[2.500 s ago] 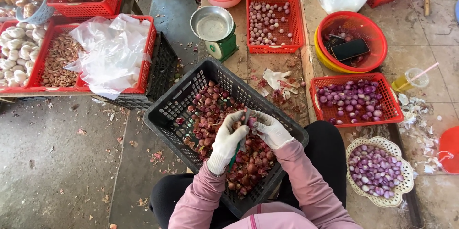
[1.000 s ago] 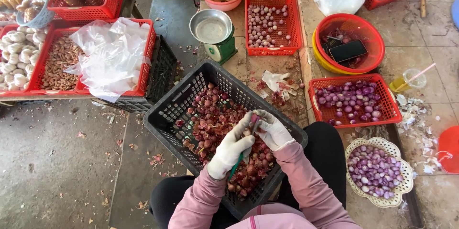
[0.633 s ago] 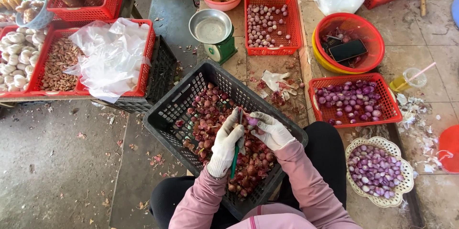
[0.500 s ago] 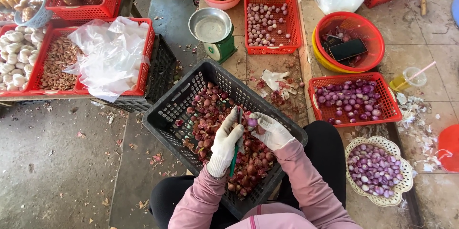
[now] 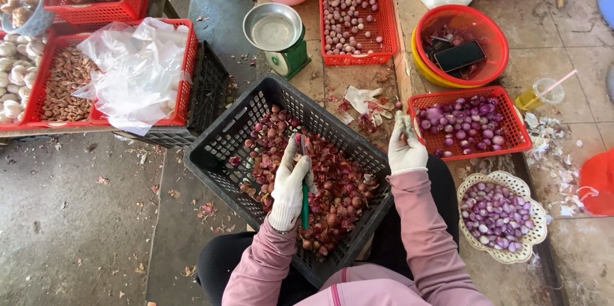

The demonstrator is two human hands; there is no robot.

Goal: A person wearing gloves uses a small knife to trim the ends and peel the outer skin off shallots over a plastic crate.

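Over the black crate (image 5: 217, 152) of unpeeled shallots (image 5: 332, 184), the gloved left hand (image 5: 289, 184) gripped a green-handled knife (image 5: 304, 197); the gloved right hand (image 5: 405, 146), fingers curled, whether around anything I cannot tell, hung beside the red basket (image 5: 521, 143) of peeled shallots (image 5: 467, 124).

Black plastic lattice crate (image 5: 225, 146), papery-skinned shallots (image 5: 332, 184) — white cloth gloves, matt; rough concrete floor (image 5: 77, 216)
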